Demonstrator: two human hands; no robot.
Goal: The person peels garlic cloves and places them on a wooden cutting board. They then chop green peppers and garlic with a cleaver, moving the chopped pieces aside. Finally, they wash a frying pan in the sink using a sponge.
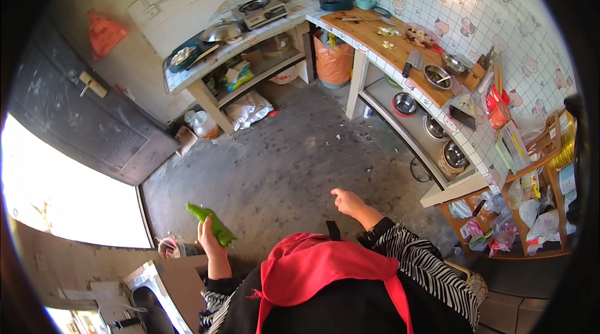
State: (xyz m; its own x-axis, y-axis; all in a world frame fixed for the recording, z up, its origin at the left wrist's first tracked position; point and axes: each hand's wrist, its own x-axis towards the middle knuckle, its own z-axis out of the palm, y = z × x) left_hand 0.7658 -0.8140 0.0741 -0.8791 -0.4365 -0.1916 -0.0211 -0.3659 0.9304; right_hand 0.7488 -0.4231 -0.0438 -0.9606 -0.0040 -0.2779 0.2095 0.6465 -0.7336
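Observation:
My left hand (209, 241) is closed around green peppers (216, 230), held out above the floor at the lower left. At the lower middle right, my right hand (349, 201) hangs over the floor with its fingers curled and one finger partly extended; I see nothing in it. A red apron (323, 263) covers my front. Across the room, a wooden board (356, 19) on the tiled counter bears chopped pieces (388, 31), a cleaver (414, 59) and a steel bowl of dark sauce (438, 76) with a white spoon.
A gas stove (266, 12) and a lidded wok (222, 31) stand on the back left counter. An orange-lined bin (333, 59) is at the corner. Shelves under the right counter hold steel bowls (405, 103). A dark door (89, 99) is at left, a cardboard box (180, 289) at lower left.

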